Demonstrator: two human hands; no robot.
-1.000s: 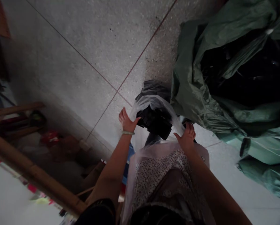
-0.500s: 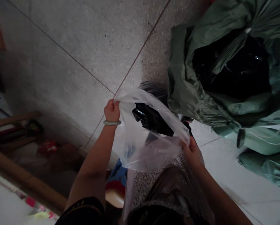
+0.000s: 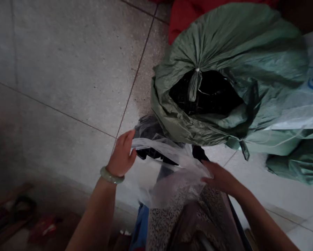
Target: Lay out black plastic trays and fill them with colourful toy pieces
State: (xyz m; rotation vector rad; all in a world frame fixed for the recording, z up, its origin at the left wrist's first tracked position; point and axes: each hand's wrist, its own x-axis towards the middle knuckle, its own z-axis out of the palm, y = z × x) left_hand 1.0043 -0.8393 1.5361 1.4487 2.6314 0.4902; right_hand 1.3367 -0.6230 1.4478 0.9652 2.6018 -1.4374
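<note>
Below me, at the left edge of the clear plastic bag [image 3: 169, 181], my left hand [image 3: 121, 153] has its fingers loosely spread, a bracelet [image 3: 111, 175] round the wrist. Black items [image 3: 149, 152] show through the bag's mouth, above a speckled garment [image 3: 161, 223]. At the bag's right edge, my right hand [image 3: 216, 176] pinches the plastic between thumb and fingers. Beyond the bag's far edge, towards the right, a big green sack [image 3: 177, 122] sits on the floor [image 3: 67, 69], its torn opening showing black contents [image 3: 211, 94].
</note>
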